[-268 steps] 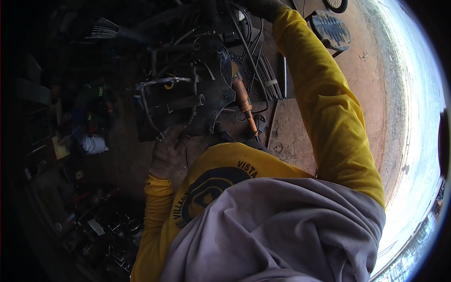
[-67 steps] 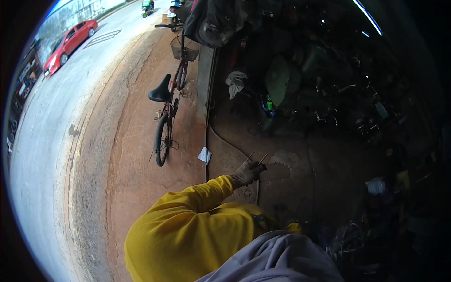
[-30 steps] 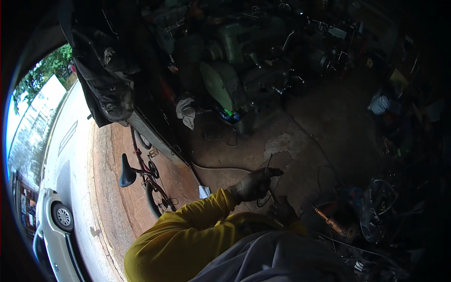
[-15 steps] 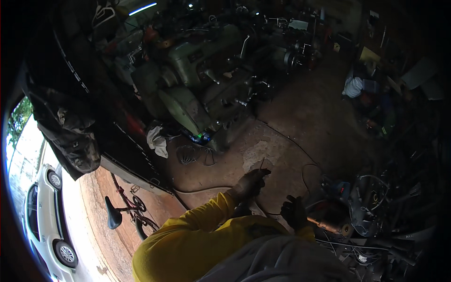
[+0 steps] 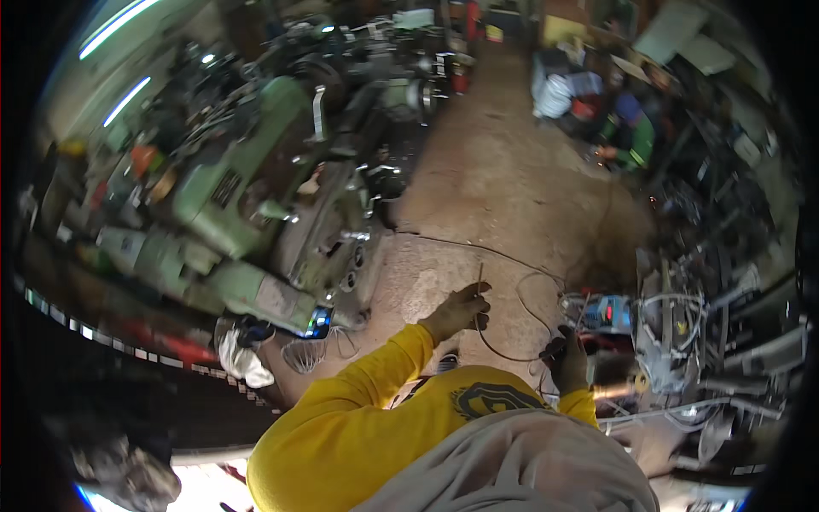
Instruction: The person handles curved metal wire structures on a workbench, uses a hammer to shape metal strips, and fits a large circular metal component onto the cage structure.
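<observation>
My left hand [image 5: 465, 311], at the end of a yellow sleeve, is closed around a thin straight rod [image 5: 480, 271] that points up from its fingers. A dark cable [image 5: 503, 352] curves below this hand toward my right hand [image 5: 569, 363]. That right hand is low on the right, near the blue machine; its fingers are dark and blurred, so I cannot make out their grip or anything in them. Both hands are above the brown floor [image 5: 478, 188], in front of my body.
A green lathe-like machine [image 5: 247, 183] fills the left side. To the right lie a blue machine [image 5: 608, 314] and a clutter of metal parts [image 5: 725, 350]. Farther back, a person [image 5: 631, 128] in green and dark clothing crouches. A thin cable [image 5: 461, 244] crosses the floor; wire coils [image 5: 303, 354] lie beside the lathe.
My view has swung left to right, into the workshop; the car and bicycle are out of sight and the scene is brighter. The rod remains in my left hand.
</observation>
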Available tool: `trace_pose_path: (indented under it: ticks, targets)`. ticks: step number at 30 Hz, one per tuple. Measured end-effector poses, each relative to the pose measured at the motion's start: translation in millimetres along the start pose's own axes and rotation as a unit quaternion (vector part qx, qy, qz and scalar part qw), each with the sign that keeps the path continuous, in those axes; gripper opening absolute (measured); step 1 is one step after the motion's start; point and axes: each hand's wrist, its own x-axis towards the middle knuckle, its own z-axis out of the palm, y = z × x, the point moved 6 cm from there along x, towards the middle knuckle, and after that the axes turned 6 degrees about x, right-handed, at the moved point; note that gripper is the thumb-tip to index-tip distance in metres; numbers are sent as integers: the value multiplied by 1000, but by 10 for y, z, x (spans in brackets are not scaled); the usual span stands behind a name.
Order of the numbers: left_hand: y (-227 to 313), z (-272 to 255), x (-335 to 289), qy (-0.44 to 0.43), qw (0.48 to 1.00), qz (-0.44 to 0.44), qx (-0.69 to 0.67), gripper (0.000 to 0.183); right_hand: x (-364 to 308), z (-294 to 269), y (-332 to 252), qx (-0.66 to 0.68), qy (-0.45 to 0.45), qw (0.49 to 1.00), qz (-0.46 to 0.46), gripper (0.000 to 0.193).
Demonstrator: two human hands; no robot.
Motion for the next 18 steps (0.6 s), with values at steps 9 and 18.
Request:
trace_pose_path:
  ticks: [9, 18]
  targets:
    - [251, 61, 1108, -120, 979, -17, 161, 55, 53, -224, 10, 121, 176, 977, -11, 34]
    - [807, 1181, 2179, -195, 933, 35, 300, 39, 41, -857, -416, 218, 285, 924, -132, 32]
